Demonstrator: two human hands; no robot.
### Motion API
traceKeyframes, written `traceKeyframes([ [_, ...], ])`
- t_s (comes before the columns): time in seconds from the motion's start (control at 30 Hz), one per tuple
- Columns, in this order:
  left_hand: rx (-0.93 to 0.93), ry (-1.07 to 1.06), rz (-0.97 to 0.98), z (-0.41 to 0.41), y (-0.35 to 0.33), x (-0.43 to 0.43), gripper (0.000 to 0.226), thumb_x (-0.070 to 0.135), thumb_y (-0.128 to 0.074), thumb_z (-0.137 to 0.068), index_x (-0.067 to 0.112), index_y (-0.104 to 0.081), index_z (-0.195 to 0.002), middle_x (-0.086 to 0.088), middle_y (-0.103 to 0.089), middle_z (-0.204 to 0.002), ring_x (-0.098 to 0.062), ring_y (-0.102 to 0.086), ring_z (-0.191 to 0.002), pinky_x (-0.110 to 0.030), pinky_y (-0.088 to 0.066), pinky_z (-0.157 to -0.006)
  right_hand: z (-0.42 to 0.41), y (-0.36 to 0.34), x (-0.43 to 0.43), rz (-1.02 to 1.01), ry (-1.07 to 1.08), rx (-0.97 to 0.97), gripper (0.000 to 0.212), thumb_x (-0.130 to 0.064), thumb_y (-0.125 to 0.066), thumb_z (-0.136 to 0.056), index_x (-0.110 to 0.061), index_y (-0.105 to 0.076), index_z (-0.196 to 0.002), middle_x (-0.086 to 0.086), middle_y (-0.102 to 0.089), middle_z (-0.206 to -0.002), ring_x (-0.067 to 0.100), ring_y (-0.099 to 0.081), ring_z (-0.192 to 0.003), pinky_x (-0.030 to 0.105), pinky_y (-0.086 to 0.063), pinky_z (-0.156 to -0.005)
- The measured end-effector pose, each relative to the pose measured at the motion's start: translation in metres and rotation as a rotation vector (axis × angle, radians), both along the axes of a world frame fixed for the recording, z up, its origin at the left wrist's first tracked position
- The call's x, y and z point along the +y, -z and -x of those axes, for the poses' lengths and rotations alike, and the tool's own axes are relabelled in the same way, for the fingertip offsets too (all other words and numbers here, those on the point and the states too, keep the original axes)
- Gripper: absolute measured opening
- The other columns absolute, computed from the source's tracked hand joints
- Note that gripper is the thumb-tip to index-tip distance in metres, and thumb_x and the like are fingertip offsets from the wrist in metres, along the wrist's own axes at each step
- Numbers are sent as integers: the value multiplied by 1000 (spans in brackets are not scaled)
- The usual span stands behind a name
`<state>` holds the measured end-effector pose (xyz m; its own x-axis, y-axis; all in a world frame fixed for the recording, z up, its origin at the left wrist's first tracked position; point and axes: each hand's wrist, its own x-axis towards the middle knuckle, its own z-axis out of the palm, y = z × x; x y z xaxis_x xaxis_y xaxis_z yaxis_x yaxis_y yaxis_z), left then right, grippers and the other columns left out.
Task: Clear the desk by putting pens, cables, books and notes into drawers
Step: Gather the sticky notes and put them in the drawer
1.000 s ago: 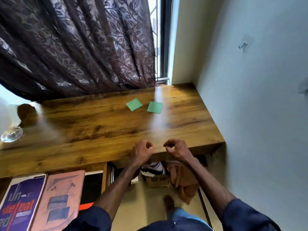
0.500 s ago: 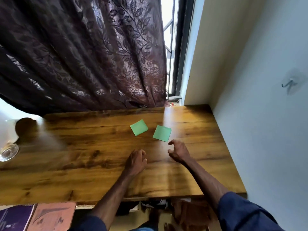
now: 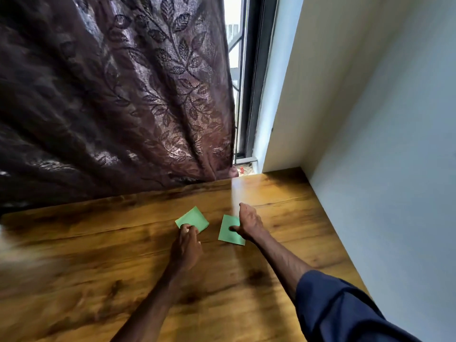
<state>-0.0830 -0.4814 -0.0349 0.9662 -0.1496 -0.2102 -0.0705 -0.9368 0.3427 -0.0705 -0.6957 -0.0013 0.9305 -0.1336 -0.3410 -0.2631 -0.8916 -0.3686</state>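
Observation:
Two green sticky notes lie flat on the wooden desk (image 3: 98,267), near its far right part. My left hand (image 3: 185,245) reaches the left green note (image 3: 193,218); its bunched fingertips pinch the note's near corner. My right hand (image 3: 249,224) rests at the right edge of the right green note (image 3: 228,234). Its thumb presses on the note's middle and its fingers stretch out past the note onto the wood. Both notes still touch the desk.
A dark leaf-patterned curtain (image 3: 111,95) hangs down to the desk's far edge. A window frame (image 3: 249,95) stands at the back right. A pale wall (image 3: 394,169) runs along the desk's right side. My dark blue sleeve (image 3: 340,309) covers the right forearm.
Both hands moved forward from the desk's near edge across the wood to the two green notes. The view tilted up, so the open drawer and books below dropped out of sight.

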Motion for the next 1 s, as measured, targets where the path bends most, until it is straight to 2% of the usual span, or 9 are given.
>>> traceKeyframes([
  [0.1,25,-22,8,-10,5,8,36,22,-58,-99,21,-51,-134,0,-42,-149,-18,-41,-139,-32,-42,-109,-1,15,3,117,-30,39,79,-38,-79,-83,-9,-35,-142,11,-43,-137,30,-44,-129,45,-47,-103],
  [0.2,4,-54,29,-14,2,15,32,18,-57,-98,21,-53,-130,-1,-46,-145,-19,-43,-137,-30,-42,-107,-6,20,4,99,35,71,78,-39,-82,-80,-12,-38,-139,10,-44,-135,29,-44,-126,45,-46,-103],
  [0.43,-73,-116,33,-48,-8,20,40,15,-56,-98,15,-49,-137,-4,-47,-143,-19,-42,-133,-28,-40,-104,-12,23,6,61,134,135,47,-36,-84,-78,-11,-67,-113,13,-57,-122,30,-52,-117,44,-52,-98],
  [0.57,10,-31,-64,-74,-4,21,67,36,-66,-94,11,-36,-148,-8,-38,-148,-24,-38,-136,-33,-44,-106,-3,28,9,-215,329,78,27,-22,-82,-78,-10,-75,-101,11,-74,-102,24,-69,-94,34,-60,-78],
  [0.63,96,-6,-123,-79,0,19,85,45,-71,-89,9,-27,-152,-11,-32,-150,-27,-35,-138,-37,-44,-107,5,29,8,-409,415,51,28,-20,-84,-76,-11,-76,-101,9,-77,-99,22,-72,-91,33,-57,-73],
  [0.73,134,9,-195,-82,5,14,87,49,-73,-86,10,-28,-150,-14,-33,-146,-29,-39,-135,-42,-46,-105,19,34,6,-607,488,72,37,-20,-85,-77,-7,-74,-110,9,-77,-102,23,-74,-93,36,-59,-75],
  [0.83,185,1,-189,-87,2,15,87,48,-77,-83,10,-30,-146,-16,-39,-143,-30,-47,-129,-42,-48,-103,32,39,5,-738,573,93,36,-17,-83,-81,-7,-71,-113,9,-76,-103,22,-74,-92,38,-63,-81],
  [0.9,225,1,-172,-89,0,17,91,49,-80,-80,8,-29,-145,-18,-45,-143,-31,-49,-130,-42,-47,-103,39,42,6,-780,588,87,32,-14,-82,-82,-8,-71,-112,11,-76,-104,24,-74,-94,46,-62,-86],
  [1.0,242,22,-191,-84,-1,20,87,53,-79,-79,10,-36,-141,-16,-51,-142,-32,-47,-131,-41,-44,-106,48,43,8,-808,599,86,32,-13,-82,-82,-7,-72,-111,11,-77,-104,25,-75,-95,48,-61,-87],
])
